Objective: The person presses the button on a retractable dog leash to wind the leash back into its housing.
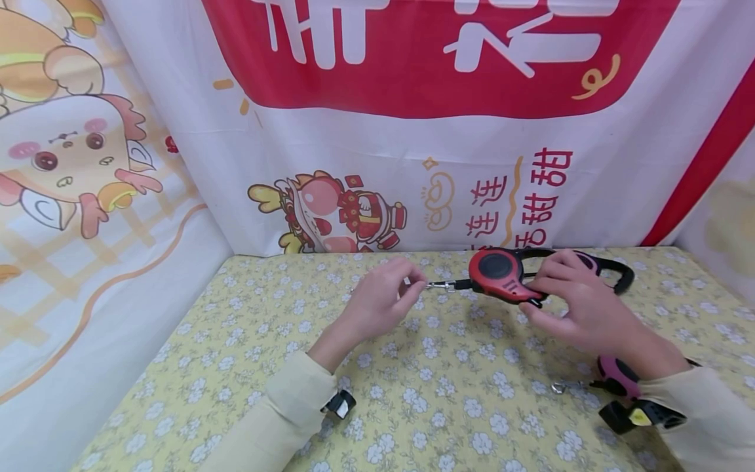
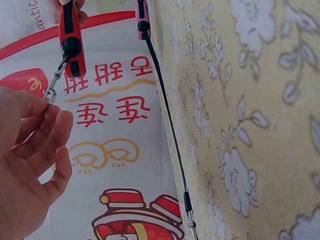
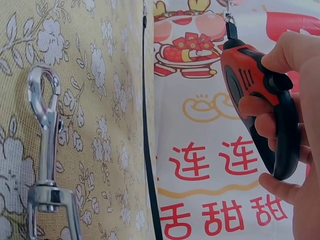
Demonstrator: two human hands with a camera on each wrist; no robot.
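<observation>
My right hand (image 1: 580,308) grips a red and black retractable dog leash (image 1: 495,267) above the table's back part. In the right wrist view its fingers wrap the handle and the thumb lies on the black button (image 3: 276,81). My left hand (image 1: 383,298) pinches the silver snap hook (image 2: 51,92) at the leash's end between thumb and fingertips. Little cord shows between hook and casing. Behind, a pink leash (image 2: 142,20) lies with its black cord (image 2: 167,112) drawn out along the table to a silver clip (image 2: 192,225); my hands partly hide it in the head view.
Beneath my right forearm lies another pink and black leash (image 1: 619,379), partly covered, its silver snap hook (image 1: 557,388) pointing left. A yellow flowered cloth (image 1: 413,419) covers the table. Printed white and red curtains (image 1: 354,137) hang behind and at the sides.
</observation>
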